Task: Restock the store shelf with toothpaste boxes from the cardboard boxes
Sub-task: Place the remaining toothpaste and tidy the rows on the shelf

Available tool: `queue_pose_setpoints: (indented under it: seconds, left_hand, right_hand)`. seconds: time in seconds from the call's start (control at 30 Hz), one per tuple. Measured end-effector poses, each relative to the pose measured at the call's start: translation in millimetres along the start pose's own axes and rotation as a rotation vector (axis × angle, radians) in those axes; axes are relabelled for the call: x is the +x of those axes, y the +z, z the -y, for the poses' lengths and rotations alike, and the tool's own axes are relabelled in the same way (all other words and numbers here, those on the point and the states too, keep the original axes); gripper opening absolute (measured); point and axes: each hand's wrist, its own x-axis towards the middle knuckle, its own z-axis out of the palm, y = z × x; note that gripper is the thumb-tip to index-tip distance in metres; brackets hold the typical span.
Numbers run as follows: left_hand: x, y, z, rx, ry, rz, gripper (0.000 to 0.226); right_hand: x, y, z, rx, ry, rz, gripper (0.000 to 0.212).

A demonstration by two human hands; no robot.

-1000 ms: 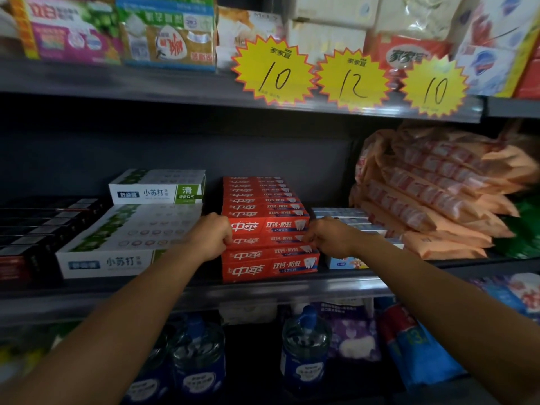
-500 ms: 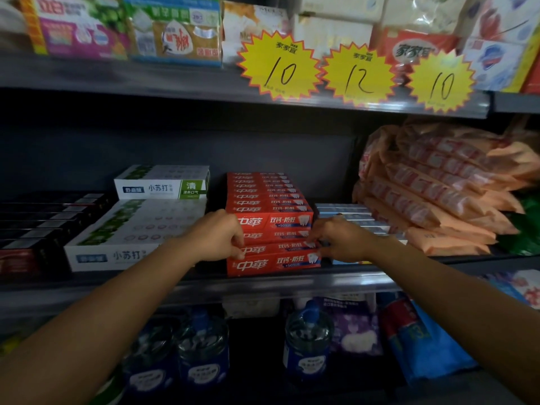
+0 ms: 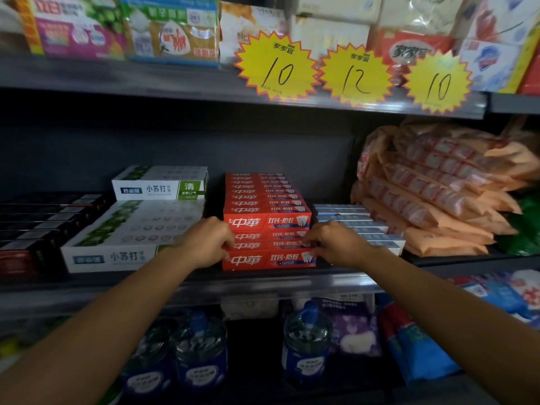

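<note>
Red toothpaste boxes [image 3: 267, 223] are stacked in the middle of the grey shelf [image 3: 204, 286], a lower row in front and a taller stack behind. My left hand [image 3: 204, 242] grips the left ends of the front red boxes with curled fingers. My right hand [image 3: 333, 242] pinches their right ends with its fingertips. White-and-green toothpaste boxes [image 3: 133, 229] lie to the left, pale blue ones [image 3: 359, 226] to the right. No cardboard box is in view.
Black boxes [image 3: 38, 223] fill the shelf's far left. Orange packets [image 3: 438, 194] are heaped at the right. Yellow price stars [image 3: 276, 70] hang from the shelf above. Water bottles [image 3: 201, 349] and bagged goods stand on the shelf below.
Both hands have slid lower and slightly forward along the ends of the front red boxes, which now sit squarer against the stack. The view has shifted a little.
</note>
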Motion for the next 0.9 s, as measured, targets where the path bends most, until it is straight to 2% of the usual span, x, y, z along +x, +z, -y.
queue_pose_setpoints:
  seconds: [0.5,0.9]
  left_hand:
    - [-0.5,-2.8,-1.0,-0.108,-0.075,0.020,0.033]
    - [1.4,-12.2,-9.8,-0.032,-0.042,0.008,0.032]
  right_hand:
    - [8.4,7.5,-4.9,0.106,0.094,-0.004,0.021]
    - [2.6,-2.2,-3.0,0.079,0.069,0.031,0.033]
